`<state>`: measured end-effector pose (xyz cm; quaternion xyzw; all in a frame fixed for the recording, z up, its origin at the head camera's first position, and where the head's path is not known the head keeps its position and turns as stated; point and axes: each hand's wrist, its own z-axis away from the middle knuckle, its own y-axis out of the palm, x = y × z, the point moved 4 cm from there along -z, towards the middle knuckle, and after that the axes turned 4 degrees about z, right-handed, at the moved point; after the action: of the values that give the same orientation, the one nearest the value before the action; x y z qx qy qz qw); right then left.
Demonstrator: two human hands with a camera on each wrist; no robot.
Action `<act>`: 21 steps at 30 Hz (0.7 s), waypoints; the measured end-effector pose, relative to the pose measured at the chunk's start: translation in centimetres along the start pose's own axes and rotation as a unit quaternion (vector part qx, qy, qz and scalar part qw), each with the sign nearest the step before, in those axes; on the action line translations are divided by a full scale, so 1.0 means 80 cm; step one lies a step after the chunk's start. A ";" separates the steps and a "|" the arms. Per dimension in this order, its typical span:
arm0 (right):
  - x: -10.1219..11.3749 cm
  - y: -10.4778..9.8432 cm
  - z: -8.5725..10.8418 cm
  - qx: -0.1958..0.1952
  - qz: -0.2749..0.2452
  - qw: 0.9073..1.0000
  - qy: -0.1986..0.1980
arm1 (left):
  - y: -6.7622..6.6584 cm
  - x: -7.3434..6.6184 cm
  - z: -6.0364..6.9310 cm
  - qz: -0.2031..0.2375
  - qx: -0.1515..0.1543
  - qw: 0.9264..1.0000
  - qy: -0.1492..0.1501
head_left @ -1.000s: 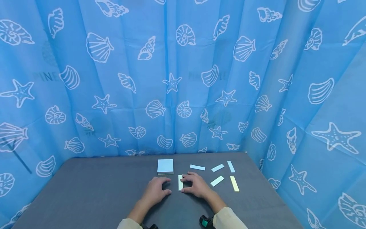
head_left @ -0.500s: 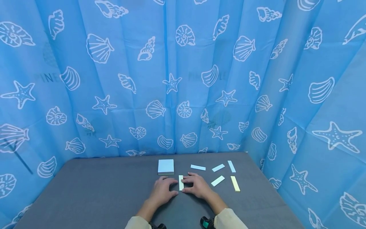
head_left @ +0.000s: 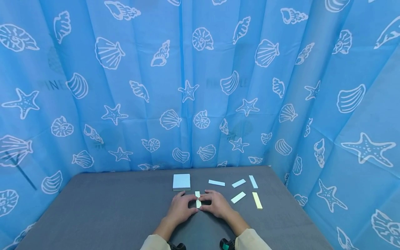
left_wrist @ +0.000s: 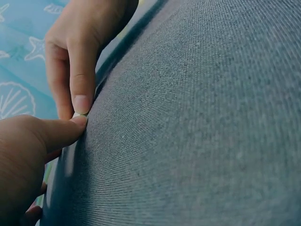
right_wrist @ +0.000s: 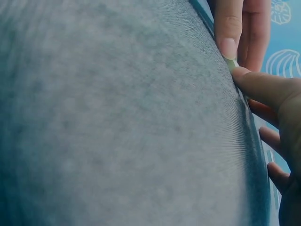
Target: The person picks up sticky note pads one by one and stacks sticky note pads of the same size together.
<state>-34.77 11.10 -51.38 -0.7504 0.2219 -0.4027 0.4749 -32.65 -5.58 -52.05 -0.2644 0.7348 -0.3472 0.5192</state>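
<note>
On grey woven cloth (head_left: pixel 109 205), right of a pale-blue square stack (head_left: pixel 181 181), 1 cream rectangular strip (head_left: pixel 198 203) was pinched by left hand (head_left: pixel 182 207) and right hand (head_left: pixel 216 204).

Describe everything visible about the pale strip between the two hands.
The pale strip is a narrow, straight-edged rectangle, whitish with a slight yellow-green tint; its material is unclear. It lies low at the grey cloth surface, its long side pointing away from the person, nearer than the square stack and slightly right of it. The left hand and right hand hold it from either side, fingers and thumbs partly covering it.
</note>
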 end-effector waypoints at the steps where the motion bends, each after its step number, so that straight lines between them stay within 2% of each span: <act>1: 0.000 0.000 0.000 0.001 0.000 1.000 0.001 | 0.001 0.000 -0.001 -0.005 -0.001 1.000 0.003; 7: -0.001 -0.005 0.003 -0.001 -0.034 0.999 -0.015 | 0.002 -0.004 -0.006 -0.049 -0.003 0.998 0.029; 11: -0.004 -0.011 0.004 -0.009 -0.053 0.998 -0.019 | 0.000 -0.007 -0.007 -0.069 0.003 0.997 0.028; 15: -0.006 -0.019 0.003 -0.048 -0.035 0.998 -0.017 | 0.000 -0.011 -0.008 -0.086 0.012 0.996 0.030; 21: -0.010 -0.032 -0.005 -0.105 -0.012 0.994 0.005 | -0.001 -0.014 -0.009 -0.080 0.021 0.996 0.022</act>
<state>-35.68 12.57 -49.33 -0.7969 0.2562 -0.3866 0.3871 -32.97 -4.65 -51.16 -0.3038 0.7148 -0.4090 0.4791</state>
